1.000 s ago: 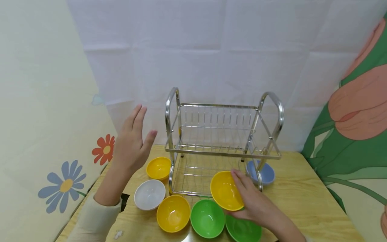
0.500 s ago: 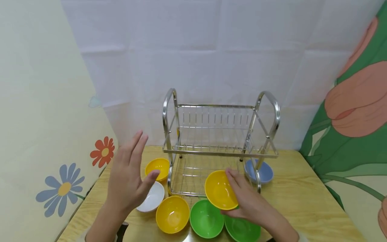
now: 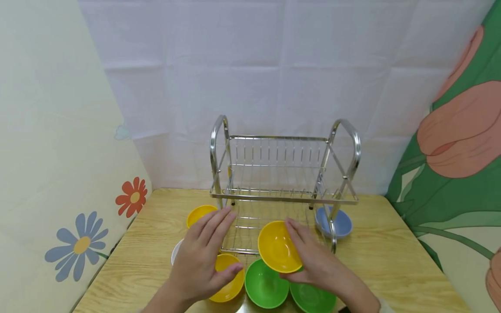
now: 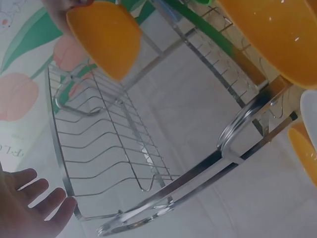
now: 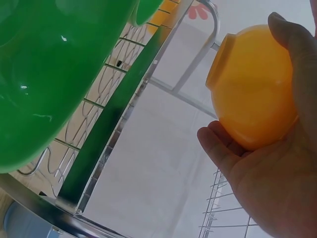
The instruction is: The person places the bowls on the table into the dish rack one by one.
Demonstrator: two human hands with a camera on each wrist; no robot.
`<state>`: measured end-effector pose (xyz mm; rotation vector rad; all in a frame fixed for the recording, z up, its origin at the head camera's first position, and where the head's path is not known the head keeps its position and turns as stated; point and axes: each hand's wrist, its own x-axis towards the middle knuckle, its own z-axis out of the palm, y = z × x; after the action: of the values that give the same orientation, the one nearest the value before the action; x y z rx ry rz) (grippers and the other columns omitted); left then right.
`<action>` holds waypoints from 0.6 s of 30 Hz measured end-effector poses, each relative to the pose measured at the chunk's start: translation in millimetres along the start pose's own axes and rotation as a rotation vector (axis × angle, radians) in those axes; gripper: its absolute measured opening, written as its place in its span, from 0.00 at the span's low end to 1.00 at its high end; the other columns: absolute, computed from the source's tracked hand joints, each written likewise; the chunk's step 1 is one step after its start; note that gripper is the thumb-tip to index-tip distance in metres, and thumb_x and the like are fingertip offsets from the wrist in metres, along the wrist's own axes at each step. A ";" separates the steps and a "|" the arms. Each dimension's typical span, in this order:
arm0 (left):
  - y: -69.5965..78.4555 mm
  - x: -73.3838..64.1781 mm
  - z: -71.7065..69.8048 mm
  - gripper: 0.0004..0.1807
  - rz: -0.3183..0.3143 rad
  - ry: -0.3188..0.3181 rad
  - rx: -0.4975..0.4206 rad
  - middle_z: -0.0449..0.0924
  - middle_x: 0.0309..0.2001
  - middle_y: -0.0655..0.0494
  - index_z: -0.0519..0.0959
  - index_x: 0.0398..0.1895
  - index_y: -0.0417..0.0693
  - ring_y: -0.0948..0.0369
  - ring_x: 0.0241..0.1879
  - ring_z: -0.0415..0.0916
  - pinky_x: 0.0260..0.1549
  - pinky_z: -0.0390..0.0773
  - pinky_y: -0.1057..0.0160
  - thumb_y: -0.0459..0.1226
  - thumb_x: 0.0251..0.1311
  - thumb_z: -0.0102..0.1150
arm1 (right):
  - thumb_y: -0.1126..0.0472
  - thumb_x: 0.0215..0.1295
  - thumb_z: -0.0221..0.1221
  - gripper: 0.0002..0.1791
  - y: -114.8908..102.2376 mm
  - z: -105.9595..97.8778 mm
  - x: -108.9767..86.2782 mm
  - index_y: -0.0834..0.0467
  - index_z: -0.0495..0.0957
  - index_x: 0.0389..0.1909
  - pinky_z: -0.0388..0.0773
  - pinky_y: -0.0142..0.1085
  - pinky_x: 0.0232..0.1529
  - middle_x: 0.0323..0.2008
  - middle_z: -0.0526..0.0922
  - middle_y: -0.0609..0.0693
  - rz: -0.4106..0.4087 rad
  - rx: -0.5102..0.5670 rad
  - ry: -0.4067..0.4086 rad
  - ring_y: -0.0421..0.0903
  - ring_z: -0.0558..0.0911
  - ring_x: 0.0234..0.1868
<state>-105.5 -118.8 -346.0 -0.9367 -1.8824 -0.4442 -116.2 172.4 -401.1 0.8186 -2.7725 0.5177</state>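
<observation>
My right hand (image 3: 313, 256) grips a yellow bowl (image 3: 278, 245) by its right side, tilted with its inside toward the head camera. In the right wrist view, thumb and fingers curve around the outside of that bowl (image 5: 255, 87). To its left, my left hand (image 3: 205, 256) hangs above the row of bowls with fingers extended and holds nothing. It partly covers a yellow bowl (image 3: 232, 287) and a white bowl (image 3: 176, 252). Two green bowls (image 3: 267, 284) stand side by side in front of the rack, the right one partly beneath my right hand.
A two-tier metal dish rack (image 3: 283, 199) stands at the back of the wooden table (image 3: 391, 261). Another yellow bowl (image 3: 199, 214) sits at its left, and a blue bowl (image 3: 340, 224) by its right legs. White cloth (image 3: 250, 65) hangs behind.
My left hand has come down and to the right, in front of the white and yellow bowls. My right hand has shifted slightly left with the yellow bowl still in its grip.
</observation>
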 end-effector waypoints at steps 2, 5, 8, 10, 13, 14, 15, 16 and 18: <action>2.0 -4.5 6.6 0.43 -0.007 -0.034 -0.010 0.73 0.67 0.45 0.72 0.67 0.35 0.48 0.61 0.72 0.72 0.58 0.62 0.64 0.72 0.34 | 0.37 0.38 0.77 0.70 -0.9 -0.4 0.1 0.63 0.51 0.78 0.77 0.51 0.62 0.77 0.56 0.59 0.005 0.002 -0.003 0.59 0.68 0.71; 5.4 -11.7 15.7 0.44 -0.034 -0.115 -0.026 0.70 0.70 0.48 0.69 0.69 0.38 0.50 0.64 0.70 0.71 0.59 0.59 0.65 0.71 0.33 | 0.38 0.38 0.78 0.70 -1.9 -0.6 0.5 0.62 0.51 0.78 0.78 0.51 0.61 0.76 0.57 0.59 0.001 0.003 0.003 0.59 0.69 0.71; 9.1 -18.6 23.8 0.46 -0.085 -0.241 -0.035 0.66 0.73 0.52 0.64 0.73 0.41 0.52 0.68 0.67 0.69 0.64 0.56 0.68 0.69 0.33 | 0.39 0.38 0.79 0.70 -2.8 -0.9 1.5 0.63 0.52 0.78 0.80 0.50 0.59 0.76 0.58 0.60 -0.016 -0.004 0.018 0.59 0.70 0.70; 10.8 -22.2 28.8 0.47 -0.128 -0.339 -0.038 0.61 0.76 0.55 0.60 0.76 0.45 0.54 0.70 0.64 0.67 0.68 0.53 0.69 0.68 0.36 | 0.39 0.38 0.79 0.70 -3.3 -1.0 2.2 0.63 0.52 0.78 0.81 0.50 0.57 0.76 0.58 0.60 -0.021 -0.004 0.022 0.59 0.71 0.69; 12.0 -25.9 35.7 0.49 -0.192 -0.466 -0.051 0.55 0.79 0.59 0.55 0.79 0.49 0.55 0.73 0.61 0.67 0.71 0.50 0.70 0.65 0.43 | 0.39 0.38 0.78 0.70 -4.3 -1.1 3.3 0.63 0.52 0.78 0.82 0.49 0.56 0.75 0.59 0.59 -0.022 0.001 0.020 0.58 0.72 0.68; 12.2 -26.7 37.8 0.49 -0.211 -0.501 -0.055 0.52 0.79 0.60 0.53 0.80 0.51 0.55 0.74 0.60 0.67 0.71 0.49 0.70 0.64 0.44 | 0.38 0.38 0.78 0.69 -4.5 -0.9 3.6 0.63 0.52 0.77 0.82 0.48 0.56 0.75 0.59 0.58 -0.020 0.002 0.017 0.58 0.73 0.68; 12.3 -27.5 40.0 0.50 -0.227 -0.529 -0.057 0.50 0.80 0.61 0.52 0.80 0.52 0.55 0.75 0.59 0.68 0.71 0.49 0.70 0.64 0.45 | 0.38 0.38 0.78 0.69 -4.6 -0.8 3.9 0.63 0.53 0.77 0.82 0.48 0.56 0.75 0.59 0.58 -0.021 0.003 0.018 0.57 0.73 0.68; 12.2 -28.2 42.0 0.50 -0.241 -0.550 -0.064 0.48 0.81 0.62 0.51 0.80 0.52 0.55 0.76 0.58 0.68 0.70 0.49 0.70 0.63 0.46 | 0.39 0.38 0.78 0.69 -4.8 -0.8 4.0 0.63 0.53 0.77 0.82 0.48 0.56 0.75 0.59 0.58 -0.026 0.004 0.020 0.58 0.73 0.67; 12.2 -29.2 45.8 0.51 -0.261 -0.584 -0.066 0.45 0.81 0.64 0.49 0.81 0.55 0.55 0.76 0.57 0.68 0.70 0.49 0.71 0.63 0.45 | 0.39 0.38 0.79 0.69 -5.0 -0.6 4.3 0.64 0.53 0.77 0.82 0.48 0.56 0.75 0.59 0.59 -0.037 0.001 0.026 0.58 0.73 0.67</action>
<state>-116.1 -93.6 -394.5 -0.9320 -2.5523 -0.4163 -116.9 166.6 -398.0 0.8554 -2.7285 0.5197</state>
